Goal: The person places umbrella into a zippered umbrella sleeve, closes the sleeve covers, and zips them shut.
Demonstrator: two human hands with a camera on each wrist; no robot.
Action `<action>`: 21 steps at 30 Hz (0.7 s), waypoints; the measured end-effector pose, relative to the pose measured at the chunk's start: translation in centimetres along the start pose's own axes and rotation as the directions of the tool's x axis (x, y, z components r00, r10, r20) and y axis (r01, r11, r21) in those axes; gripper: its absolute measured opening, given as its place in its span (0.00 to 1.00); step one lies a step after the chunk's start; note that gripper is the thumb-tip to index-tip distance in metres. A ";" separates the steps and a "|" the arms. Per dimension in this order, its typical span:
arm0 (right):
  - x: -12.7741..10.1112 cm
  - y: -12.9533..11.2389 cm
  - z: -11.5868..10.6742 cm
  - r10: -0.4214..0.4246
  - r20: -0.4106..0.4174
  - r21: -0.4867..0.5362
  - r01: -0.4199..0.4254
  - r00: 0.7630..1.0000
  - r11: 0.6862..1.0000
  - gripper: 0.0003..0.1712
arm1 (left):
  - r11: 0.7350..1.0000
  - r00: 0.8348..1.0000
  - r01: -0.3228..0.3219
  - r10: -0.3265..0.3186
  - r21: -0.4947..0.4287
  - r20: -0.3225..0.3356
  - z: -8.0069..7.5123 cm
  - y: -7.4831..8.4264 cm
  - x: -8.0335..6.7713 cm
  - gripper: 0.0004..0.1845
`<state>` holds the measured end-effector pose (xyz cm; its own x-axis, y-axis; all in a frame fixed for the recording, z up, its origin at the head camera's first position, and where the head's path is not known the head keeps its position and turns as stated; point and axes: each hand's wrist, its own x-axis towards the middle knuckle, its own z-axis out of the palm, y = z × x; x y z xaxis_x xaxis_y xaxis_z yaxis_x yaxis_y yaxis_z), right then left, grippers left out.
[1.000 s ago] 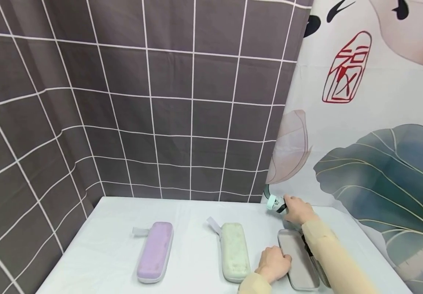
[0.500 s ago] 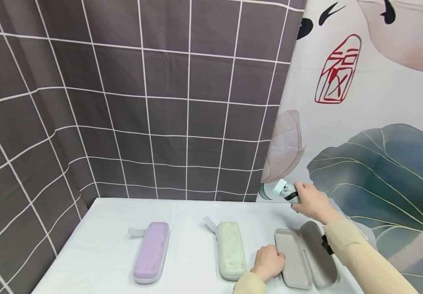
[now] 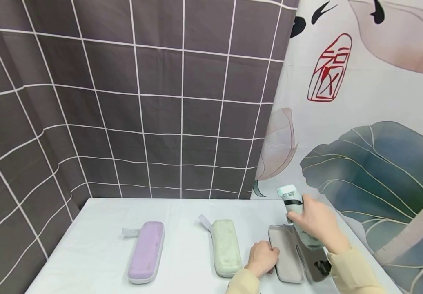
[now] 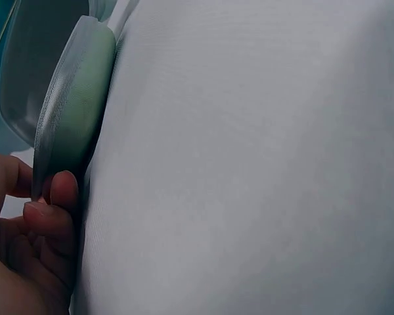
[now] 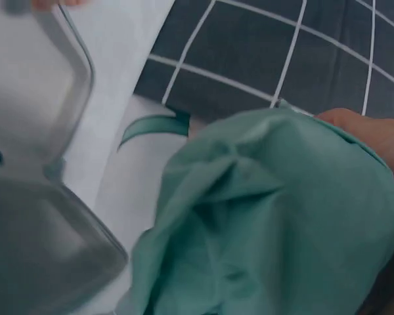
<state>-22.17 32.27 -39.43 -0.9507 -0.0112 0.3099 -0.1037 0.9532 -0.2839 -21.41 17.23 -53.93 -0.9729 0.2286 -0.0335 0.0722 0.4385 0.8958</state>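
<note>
The folded umbrella (image 3: 295,212), mint green with a white handle end and a black strap, is held above the open case (image 3: 286,255), its handle pointing to about eleven o'clock. The right hand (image 3: 316,222) wraps its fingers round the umbrella's middle, so the handle sticks out past the hand at eleven o'clock and the fabric trails toward five. In the right wrist view the green cloth (image 5: 262,216) bunches under the fingers. The left hand (image 3: 263,257) grips the case's left rim, fingers curled on it, at nine o'clock from the umbrella. At nine o'clock of that hand lies a closed green case (image 3: 225,247), then, well apart, a purple case (image 3: 146,251), all on the white table (image 3: 97,245).
</note>
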 end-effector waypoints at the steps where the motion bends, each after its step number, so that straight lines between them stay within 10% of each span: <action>1: -0.5 -0.1 0.3 0.002 0.003 -0.011 -0.002 1.000 1.000 0.27 | 1.000 1.000 0.003 -0.003 -0.007 0.000 0.0 0.0 0.0 0.19; 21: -4.7 4.7 3.7 0.280 0.286 -0.049 -0.278 0.916 0.959 0.47 | 1.000 0.999 -0.010 0.011 0.024 -0.043 0.5 -0.4 0.4 0.18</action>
<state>-19.25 35.71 -45.54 -0.9838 0.1707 -0.0553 0.1794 0.9321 -0.3145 -21.73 17.65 -54.51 -0.9805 0.1963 -0.0043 0.0877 0.4572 0.8850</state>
